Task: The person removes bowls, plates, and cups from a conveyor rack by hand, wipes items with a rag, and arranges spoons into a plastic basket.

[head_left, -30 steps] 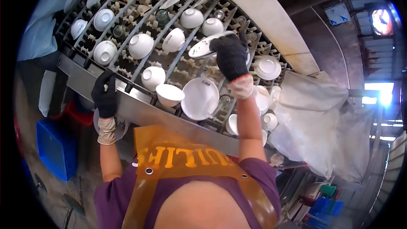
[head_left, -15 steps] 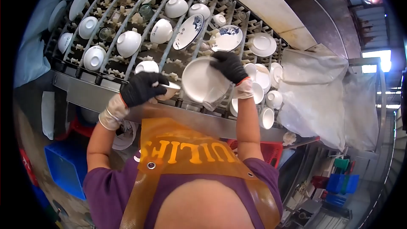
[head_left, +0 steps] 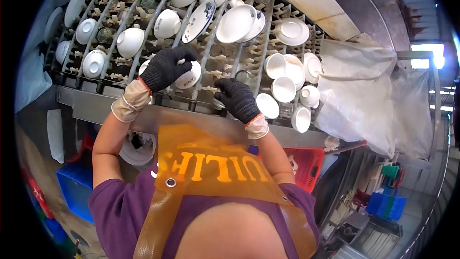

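Observation:
My left hand [head_left: 168, 68], in a dark glove over a pale one, is closed at the rim of a small white bowl [head_left: 189, 77]. The bowl leans on the conveyor rack [head_left: 206, 69], its base turned outward. My right hand [head_left: 238, 100], gloved alike, is curled low over the rack's near edge. Something shiny and clear shows by its fingertips, too small to name. Just behind that hand is a clear glass [head_left: 245, 76]. Farther back, a white oval plate [head_left: 235, 23] leans in front of a blue-patterned one. Another blue-patterned plate [head_left: 199, 21] stands to its left.
White bowls and cups [head_left: 283, 89] cluster on the right of the rack, with a saucer [head_left: 292, 30] behind. More upturned bowls [head_left: 130, 42] fill the left rows. A plastic sheet [head_left: 357, 100] hangs at right. Below the metal edge are a red basket [head_left: 306, 165] and a blue crate [head_left: 75, 189].
The white plate has left my right hand and now leans on the rack; that hand has come down and nearer. My left hand has brought the bowl forward onto the rack and tipped it.

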`<state>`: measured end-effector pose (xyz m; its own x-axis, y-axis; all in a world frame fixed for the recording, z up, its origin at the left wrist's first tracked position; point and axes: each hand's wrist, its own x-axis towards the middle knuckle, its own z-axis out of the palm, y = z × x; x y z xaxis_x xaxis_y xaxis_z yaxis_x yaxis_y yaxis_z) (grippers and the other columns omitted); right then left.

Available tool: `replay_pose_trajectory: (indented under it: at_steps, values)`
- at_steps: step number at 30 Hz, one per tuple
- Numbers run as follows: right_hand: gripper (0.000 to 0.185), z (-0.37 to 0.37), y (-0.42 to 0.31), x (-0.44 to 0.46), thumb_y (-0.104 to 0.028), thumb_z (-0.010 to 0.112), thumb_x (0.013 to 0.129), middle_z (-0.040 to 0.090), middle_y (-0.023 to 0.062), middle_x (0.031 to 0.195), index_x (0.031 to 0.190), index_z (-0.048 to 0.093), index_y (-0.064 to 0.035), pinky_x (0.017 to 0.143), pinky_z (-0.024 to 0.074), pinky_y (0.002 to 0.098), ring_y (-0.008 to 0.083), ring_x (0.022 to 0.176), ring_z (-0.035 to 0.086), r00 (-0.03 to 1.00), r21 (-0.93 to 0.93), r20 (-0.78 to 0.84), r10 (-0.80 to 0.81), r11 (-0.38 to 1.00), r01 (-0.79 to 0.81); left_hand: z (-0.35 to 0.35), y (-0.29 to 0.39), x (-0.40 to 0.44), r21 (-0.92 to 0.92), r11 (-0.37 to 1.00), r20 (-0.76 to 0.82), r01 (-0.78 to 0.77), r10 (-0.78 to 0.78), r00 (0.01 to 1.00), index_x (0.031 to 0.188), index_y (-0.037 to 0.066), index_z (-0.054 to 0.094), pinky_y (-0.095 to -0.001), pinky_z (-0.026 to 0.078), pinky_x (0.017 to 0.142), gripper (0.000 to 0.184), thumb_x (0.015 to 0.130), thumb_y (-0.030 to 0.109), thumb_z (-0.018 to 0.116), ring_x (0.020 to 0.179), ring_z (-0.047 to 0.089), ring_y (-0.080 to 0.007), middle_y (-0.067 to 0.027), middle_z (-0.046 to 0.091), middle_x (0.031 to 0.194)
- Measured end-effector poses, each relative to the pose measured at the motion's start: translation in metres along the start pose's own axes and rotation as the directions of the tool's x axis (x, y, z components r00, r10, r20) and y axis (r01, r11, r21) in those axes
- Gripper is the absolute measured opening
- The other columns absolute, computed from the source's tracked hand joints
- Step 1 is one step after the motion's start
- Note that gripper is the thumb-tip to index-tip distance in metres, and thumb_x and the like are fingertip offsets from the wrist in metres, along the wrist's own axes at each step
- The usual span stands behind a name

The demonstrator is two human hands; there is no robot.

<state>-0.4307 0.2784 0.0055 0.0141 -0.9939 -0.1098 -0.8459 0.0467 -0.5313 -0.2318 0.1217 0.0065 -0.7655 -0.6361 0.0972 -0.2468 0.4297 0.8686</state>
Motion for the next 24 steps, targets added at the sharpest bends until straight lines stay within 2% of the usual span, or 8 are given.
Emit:
replay_pose_trajectory:
  at_steps: [4, 6, 7, 9, 17, 19, 21, 24]
  values:
    - [0.022, -0.002, -0.002, 0.012, -0.01, 0.06, 0.081, 0.064, 0.0151, 0.094, 0.102, 0.061, -0.0053, 0.074, 0.0485, 0.0353, 0.03, 0.084, 0.062, 0.992, 0.456, -0.041, -0.123, 0.88, 0.128, 0.02, 0.015, -0.01, -0.169, 0.986, 0.189, 0.008, 0.025, 0.982, 0.105, 0.004, 0.059, -0.0329, 0.048, 0.078, 0.03, 0.078, 0.018, 0.063, 0.083, 0.062, -0.0227, -0.0134, 0.064, 0.091]
    - [0.022, 0.003, 0.008, 0.024, -0.008, 0.059, 0.08, 0.064, 0.0153, 0.094, 0.102, 0.061, -0.0053, 0.074, 0.0484, 0.0351, 0.0291, 0.085, 0.062, 0.996, 0.452, -0.071, -0.055, 0.888, 0.081, 0.04, 0.013, -0.012, -0.108, 0.992, 0.245, -0.063, 0.088, 0.966, 0.12, 0.007, 0.052, -0.035, 0.047, 0.082, 0.047, 0.077, 0.023, 0.066, 0.092, 0.061, -0.0281, -0.0157, 0.062, 0.1]
    - [0.024, 0.006, 0.016, 0.028, -0.006, 0.058, 0.08, 0.064, 0.0154, 0.093, 0.103, 0.061, -0.0054, 0.074, 0.0484, 0.0348, 0.0283, 0.085, 0.062, 0.996, 0.448, -0.088, 0.008, 0.893, 0.033, 0.034, 0.035, -0.011, -0.053, 0.993, 0.341, 0.11, -0.086, 0.936, 0.127, 0.009, 0.046, -0.0372, 0.045, 0.087, 0.056, 0.078, 0.027, 0.065, 0.101, 0.057, -0.0312, -0.0173, 0.059, 0.11]
    - [0.025, -0.001, 0.039, 0.03, -0.002, 0.058, 0.074, 0.062, 0.0135, 0.09, 0.098, 0.062, -0.0072, 0.074, 0.0478, 0.0361, 0.0306, 0.082, 0.06, 0.88, -0.059, -0.46, -0.117, 0.993, 0.101, 0.054, 0.016, -0.017, 0.248, 0.967, 0.249, -0.051, -0.013, 0.968, 0.128, 0.005, 0.045, -0.0367, 0.043, 0.092, 0.057, 0.078, 0.023, 0.065, 0.105, 0.056, -0.0286, -0.0161, 0.054, 0.12]
    - [0.036, -0.035, 0.083, 0.001, -0.018, 0.069, 0.066, 0.06, 0.01, 0.107, 0.1, 0.062, -0.0126, 0.078, 0.0464, 0.0397, 0.0278, 0.096, 0.057, 0.99, -0.198, -0.135, -0.045, 0.98, 0.017, 0.075, 0.021, 0.008, 0.263, 0.965, 0.273, 0.005, -0.079, 0.959, 0.126, 0.007, 0.047, -0.037, 0.044, 0.09, 0.054, 0.078, 0.023, 0.065, 0.107, 0.054, -0.0317, -0.017, 0.053, 0.121]
    - [0.055, -0.051, 0.077, 0.006, -0.02, 0.071, 0.066, 0.059, 0.0149, 0.109, 0.117, 0.052, -0.0135, 0.084, 0.0454, 0.0399, 0.0321, 0.097, 0.057, 0.978, -0.169, 0.08, 0.193, 0.969, -0.178, 0.083, 0.017, 0.015, 0.362, 0.932, 0.293, -0.004, -0.11, 0.95, 0.125, 0.009, 0.047, -0.0405, 0.045, 0.086, 0.051, 0.078, 0.025, 0.063, 0.101, 0.056, -0.0343, -0.0181, 0.055, 0.116]
    - [0.06, -0.052, 0.073, 0.008, -0.024, 0.071, 0.066, 0.06, 0.0166, 0.104, 0.122, 0.049, -0.014, 0.083, 0.046, 0.0395, 0.0327, 0.094, 0.058, 0.988, -0.184, 0.012, 0.153, 0.972, -0.149, 0.088, 0.008, 0.023, 0.361, 0.931, 0.221, -0.062, -0.021, 0.975, 0.122, 0.009, 0.049, -0.0406, 0.046, 0.084, 0.049, 0.078, 0.026, 0.062, 0.1, 0.057, -0.0338, -0.0174, 0.058, 0.113]
    - [0.051, -0.032, 0.072, 0.011, -0.026, 0.071, 0.066, 0.062, 0.0154, 0.1, 0.113, 0.055, -0.0108, 0.081, 0.0464, 0.0403, 0.0321, 0.093, 0.059, 0.999, -0.169, -0.045, -0.007, 0.986, 0.0, 0.085, 0.013, 0.044, 0.44, 0.898, 0.369, -0.008, -0.173, 0.913, 0.124, 0.01, 0.049, -0.0384, 0.045, 0.087, 0.05, 0.078, 0.023, 0.063, 0.102, 0.057, -0.0315, -0.0153, 0.057, 0.116]
